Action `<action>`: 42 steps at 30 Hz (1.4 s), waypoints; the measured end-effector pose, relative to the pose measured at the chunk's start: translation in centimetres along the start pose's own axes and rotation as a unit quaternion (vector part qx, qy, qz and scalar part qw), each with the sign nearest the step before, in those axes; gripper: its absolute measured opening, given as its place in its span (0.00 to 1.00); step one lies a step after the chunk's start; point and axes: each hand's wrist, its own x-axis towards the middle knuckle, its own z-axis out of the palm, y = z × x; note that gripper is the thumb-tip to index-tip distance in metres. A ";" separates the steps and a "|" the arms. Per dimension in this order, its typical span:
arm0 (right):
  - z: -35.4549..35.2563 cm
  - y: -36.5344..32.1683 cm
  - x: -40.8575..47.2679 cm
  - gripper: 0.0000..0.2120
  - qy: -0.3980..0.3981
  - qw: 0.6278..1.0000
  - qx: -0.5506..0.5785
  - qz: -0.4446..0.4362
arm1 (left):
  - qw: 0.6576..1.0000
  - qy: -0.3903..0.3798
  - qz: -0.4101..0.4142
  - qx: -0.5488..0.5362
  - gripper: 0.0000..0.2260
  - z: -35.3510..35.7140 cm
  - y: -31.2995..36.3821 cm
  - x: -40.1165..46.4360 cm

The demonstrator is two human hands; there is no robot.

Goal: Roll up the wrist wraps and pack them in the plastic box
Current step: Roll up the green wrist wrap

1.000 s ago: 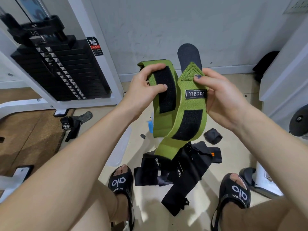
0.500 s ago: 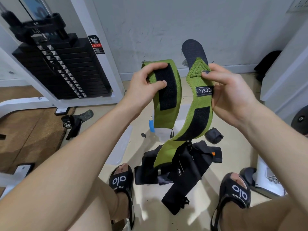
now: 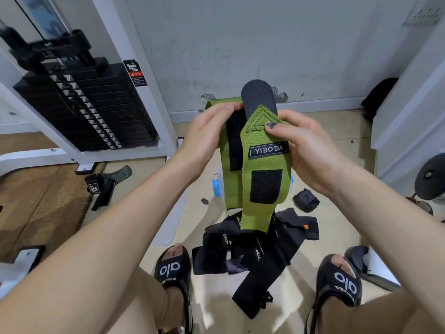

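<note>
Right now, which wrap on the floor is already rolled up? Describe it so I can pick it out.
Start at the pile of loose black wraps on the floor between the two sandals. Just beyond its far right edge, under the right forearm, lies the small dark rolled wrap. It is a compact bundle lying apart, while its neighbours are flat, tangled strips.

A person's left hand (image 3: 212, 136) and right hand (image 3: 305, 150) pinch the upper ends of two green wrist wraps (image 3: 262, 179) held side by side above the floor (image 3: 337, 237). Black wraps (image 3: 252, 249) lie heaped between sandalled feet (image 3: 173, 268), a rolled black wrap (image 3: 306, 200) beside them. A weight stack (image 3: 79, 109) stands at left.
</note>
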 end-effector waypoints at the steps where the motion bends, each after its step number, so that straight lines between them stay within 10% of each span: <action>1: -0.1 0.0 0.0 0.08 0.005 1.000 -0.007 0.000 | 1.000 0.001 0.003 0.010 0.15 0.0 0.0 0.0; 17: -0.1 1.3 -0.4 0.03 0.176 0.926 -0.297 -0.154 | 1.000 0.000 -0.009 0.021 0.15 -0.1 -0.1 -0.1; 33: -1.4 1.0 0.9 0.11 0.230 0.965 -0.113 -0.049 | 0.995 0.095 0.009 0.001 0.03 -1.0 -0.3 0.0; 42: -2.9 1.2 1.8 0.06 0.239 0.970 -0.032 0.040 | 0.993 0.003 -0.004 -0.114 0.21 -1.6 0.9 -0.6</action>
